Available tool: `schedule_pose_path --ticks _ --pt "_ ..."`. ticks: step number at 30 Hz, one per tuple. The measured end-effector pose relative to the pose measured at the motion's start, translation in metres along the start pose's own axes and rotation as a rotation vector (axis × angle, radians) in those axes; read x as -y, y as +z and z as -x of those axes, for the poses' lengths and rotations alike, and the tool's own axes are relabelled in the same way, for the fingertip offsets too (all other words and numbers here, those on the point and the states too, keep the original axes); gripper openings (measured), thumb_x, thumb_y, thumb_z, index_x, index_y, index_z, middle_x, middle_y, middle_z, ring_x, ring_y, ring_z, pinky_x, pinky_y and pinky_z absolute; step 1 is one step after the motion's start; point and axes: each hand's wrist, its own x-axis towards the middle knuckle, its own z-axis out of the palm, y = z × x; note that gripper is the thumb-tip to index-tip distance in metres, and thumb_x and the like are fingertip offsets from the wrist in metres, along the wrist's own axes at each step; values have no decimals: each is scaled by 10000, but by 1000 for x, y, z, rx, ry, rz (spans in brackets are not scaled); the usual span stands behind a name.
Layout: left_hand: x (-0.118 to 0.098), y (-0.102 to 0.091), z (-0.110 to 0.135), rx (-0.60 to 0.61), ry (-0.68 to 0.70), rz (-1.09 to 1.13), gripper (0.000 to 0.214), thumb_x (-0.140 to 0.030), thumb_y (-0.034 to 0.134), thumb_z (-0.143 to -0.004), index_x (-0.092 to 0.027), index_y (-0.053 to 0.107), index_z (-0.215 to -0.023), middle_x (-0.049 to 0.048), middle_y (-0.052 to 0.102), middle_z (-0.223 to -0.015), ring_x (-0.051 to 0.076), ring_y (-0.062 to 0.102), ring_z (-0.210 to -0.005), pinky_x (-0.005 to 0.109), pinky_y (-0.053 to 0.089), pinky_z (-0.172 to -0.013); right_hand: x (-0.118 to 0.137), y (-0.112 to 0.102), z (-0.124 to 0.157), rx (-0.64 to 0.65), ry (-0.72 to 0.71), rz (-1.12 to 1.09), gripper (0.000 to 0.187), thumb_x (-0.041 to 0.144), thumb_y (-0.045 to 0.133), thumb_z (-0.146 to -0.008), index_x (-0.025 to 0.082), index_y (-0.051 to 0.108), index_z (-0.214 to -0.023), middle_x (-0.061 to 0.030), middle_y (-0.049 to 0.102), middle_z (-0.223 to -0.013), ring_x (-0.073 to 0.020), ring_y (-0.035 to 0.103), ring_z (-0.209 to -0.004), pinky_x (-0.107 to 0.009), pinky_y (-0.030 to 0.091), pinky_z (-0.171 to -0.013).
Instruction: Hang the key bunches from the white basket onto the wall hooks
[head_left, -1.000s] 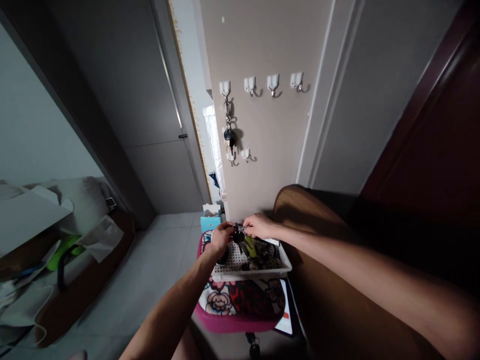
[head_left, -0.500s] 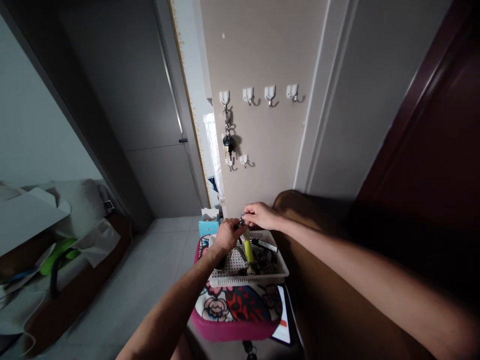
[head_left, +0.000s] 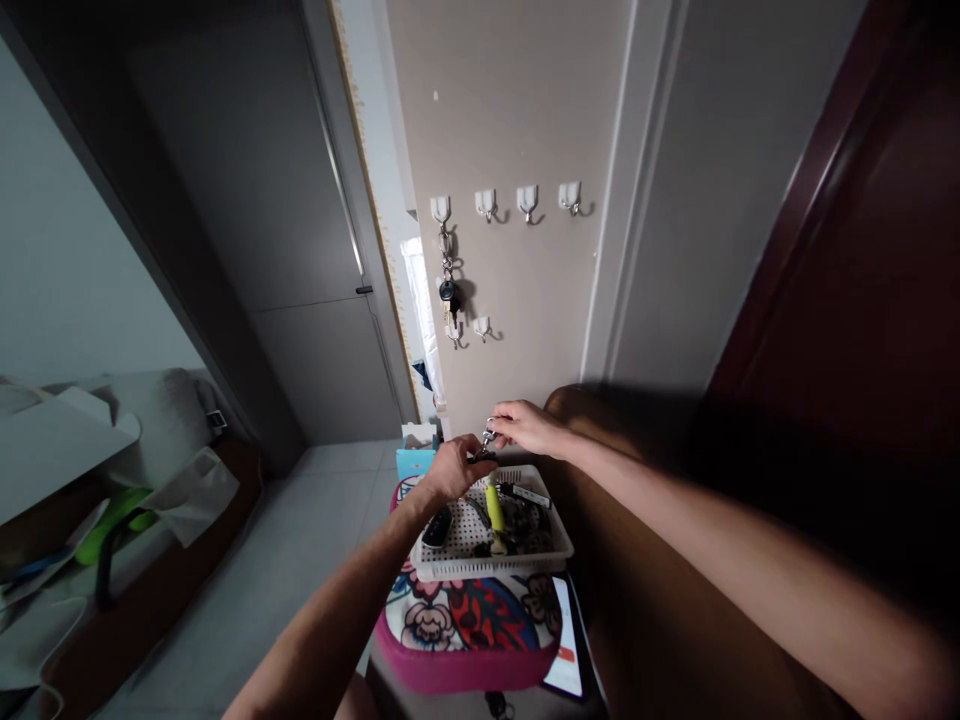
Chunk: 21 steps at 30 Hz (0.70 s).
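Observation:
Above a white basket (head_left: 491,572), both my hands are closed on one keychain. Its shiny metal clasp (head_left: 489,436) shows between them. My right hand (head_left: 523,428) pinches the upper end of the clasp. My left hand (head_left: 454,470) grips the lower end, where something dark shows under the fingers; what hangs there is mostly hidden. In the basket lie a yellow-green cylinder (head_left: 494,508), a black key fob (head_left: 437,527), a white strip-like piece (head_left: 531,496) and several dark items too dim to name.
The basket rests on a pink-edged floral case (head_left: 465,670). A phone (head_left: 568,640) with a lit screen lies beside it. On the wall are several white hooks (head_left: 527,198); one carries a bunch of keys (head_left: 448,292). A blue box (head_left: 416,455) stands behind.
My hands are slightly farther apart, and more of the metal clasp shows between them. The black fob in the basket is now in plainer sight. The view has shifted a little.

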Motion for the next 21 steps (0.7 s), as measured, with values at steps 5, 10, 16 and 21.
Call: schedule_pose_path --ticks 5,10,16,21 --pt "-5 -4 1 -101 -54 6 276 -399 437 -627 -168 513 -756 -5 504 -618 89 437 -551 186 316 -505 -1 -1 -2 -49 -6 -57 135 246 389 -651 151 431 -566 15 510 -472 -89 507 -451 -167 336 -398" --pt "-2 -9 -1 -122 -140 65 267 -362 447 -623 -175 545 -786 9 517 -627 97 452 -569 200 334 -547 -4 -2 -3 -98 -46 -90 119 240 395 -650 151 444 -589 19 512 -479 -86 510 -460 -175 366 -441" --pt "-4 -5 -8 -105 -94 489 244 -311 493 -586 -137 565 -741 14 527 -669 86 446 -585 184 344 -549 -4 -1 -2 -100 -89 -116 139 270 410 -646 149 460 -597 28 492 -462 -76 475 -431 -177 357 -425" --pt "-11 -2 -17 -130 -129 843 252 -342 471 -595 -104 541 -640 -11 485 -542 61 400 -495 178 333 -499 -1 2 0 -152 -30 -332 159 287 442 -623 140 466 -678 22 496 -552 -68 464 -451 -181 367 -433"
